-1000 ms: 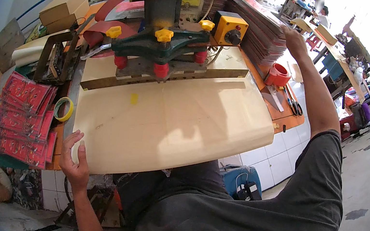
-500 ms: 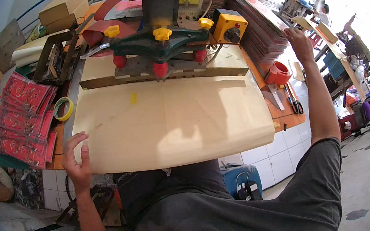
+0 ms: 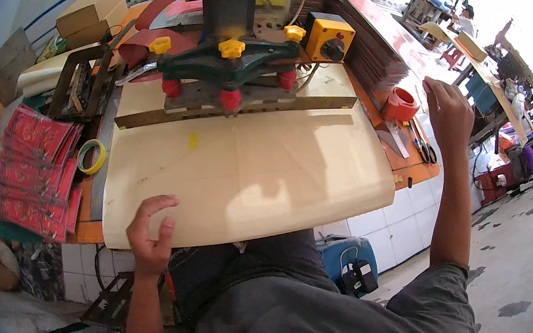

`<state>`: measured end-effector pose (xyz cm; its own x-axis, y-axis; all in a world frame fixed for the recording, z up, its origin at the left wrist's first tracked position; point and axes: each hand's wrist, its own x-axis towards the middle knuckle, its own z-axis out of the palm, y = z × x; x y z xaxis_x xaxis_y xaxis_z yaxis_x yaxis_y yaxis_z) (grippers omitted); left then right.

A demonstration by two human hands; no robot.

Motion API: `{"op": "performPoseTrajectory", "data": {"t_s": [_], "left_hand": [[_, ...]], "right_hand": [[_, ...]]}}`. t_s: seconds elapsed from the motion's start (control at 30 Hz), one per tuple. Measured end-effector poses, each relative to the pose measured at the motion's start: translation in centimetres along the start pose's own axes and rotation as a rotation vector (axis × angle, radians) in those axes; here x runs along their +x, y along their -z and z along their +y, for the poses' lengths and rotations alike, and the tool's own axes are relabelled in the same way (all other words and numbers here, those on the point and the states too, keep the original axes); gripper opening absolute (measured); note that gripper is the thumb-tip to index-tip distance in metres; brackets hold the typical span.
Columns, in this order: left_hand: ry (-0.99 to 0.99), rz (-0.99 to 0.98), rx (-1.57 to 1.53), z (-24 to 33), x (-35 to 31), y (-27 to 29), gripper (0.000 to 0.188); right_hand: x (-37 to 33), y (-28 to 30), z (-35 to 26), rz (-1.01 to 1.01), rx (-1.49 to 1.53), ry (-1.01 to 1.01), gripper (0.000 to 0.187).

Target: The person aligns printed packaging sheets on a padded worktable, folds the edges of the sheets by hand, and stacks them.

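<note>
A wide cream sheet (image 3: 265,173) lies curved over the front of the press's work surface. Over its near left edge, my left hand (image 3: 152,236) is open, thumb and fingers apart, with nothing in it. Off to the right, my right hand (image 3: 448,112) is raised with its fingers pinched together at the near corner of a glossy red sheet (image 3: 377,12). That sheet lies on top of a tall stack of sheets (image 3: 364,49). Above the cream sheet stands the press head (image 3: 227,65), dark green with yellow knobs and red feet.
A yellow control box (image 3: 330,39) stands by the press. Right of it are a red tape dispenser (image 3: 401,106) and scissors (image 3: 426,149). At left lie a yellow tape roll (image 3: 92,157), red printed packets (image 3: 36,174) and a metal frame (image 3: 79,82).
My left hand has moved right along the cream sheet's near edge. My right hand has come nearer and to the right, and the top red sheet reaches out further from the stack.
</note>
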<state>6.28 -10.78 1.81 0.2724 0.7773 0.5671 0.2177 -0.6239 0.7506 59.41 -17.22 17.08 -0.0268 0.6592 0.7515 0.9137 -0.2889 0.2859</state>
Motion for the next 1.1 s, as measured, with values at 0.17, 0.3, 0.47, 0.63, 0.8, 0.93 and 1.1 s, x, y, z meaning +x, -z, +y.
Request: {"op": "performPoseTrajectory", "data": {"t_s": [0.17,0.3,0.47,0.63,0.8,0.93,1.1], "left_hand": [[-0.003,-0.292,-0.157,1.7,0.1,-4.2,0.027],[-0.007,-0.501,-0.272,4.1,1.2,-8.3,0.042],[0.192,-0.737,-0.929,6.6,1.9,-13.6,0.108],[0.236,-0.767,-1.152,8.5,2.3,-16.1,0.117],[0.289,-0.713,-1.327,7.9,1.3,-17.3,0.119],[0.398,-0.579,-1.317,6.9,0.8,-17.3,0.116],[0.459,-0.418,-1.377,4.2,-1.9,-16.8,0.099]], "right_hand": [[-2.3,5.9,-4.3,0.082,-0.021,-0.062,0.030],[-4.8,7.0,-8.2,0.190,0.126,-0.071,0.049],[-7.4,8.3,-15.8,0.311,0.343,-0.132,0.051],[-9.7,8.7,-19.4,0.297,0.490,-0.222,0.046],[-11.8,6.0,-23.4,0.329,0.646,-0.174,0.035],[-12.2,5.6,-25.2,0.252,0.810,-0.189,0.042],[-14.0,6.2,-26.9,0.152,0.970,-0.146,0.037]]}}
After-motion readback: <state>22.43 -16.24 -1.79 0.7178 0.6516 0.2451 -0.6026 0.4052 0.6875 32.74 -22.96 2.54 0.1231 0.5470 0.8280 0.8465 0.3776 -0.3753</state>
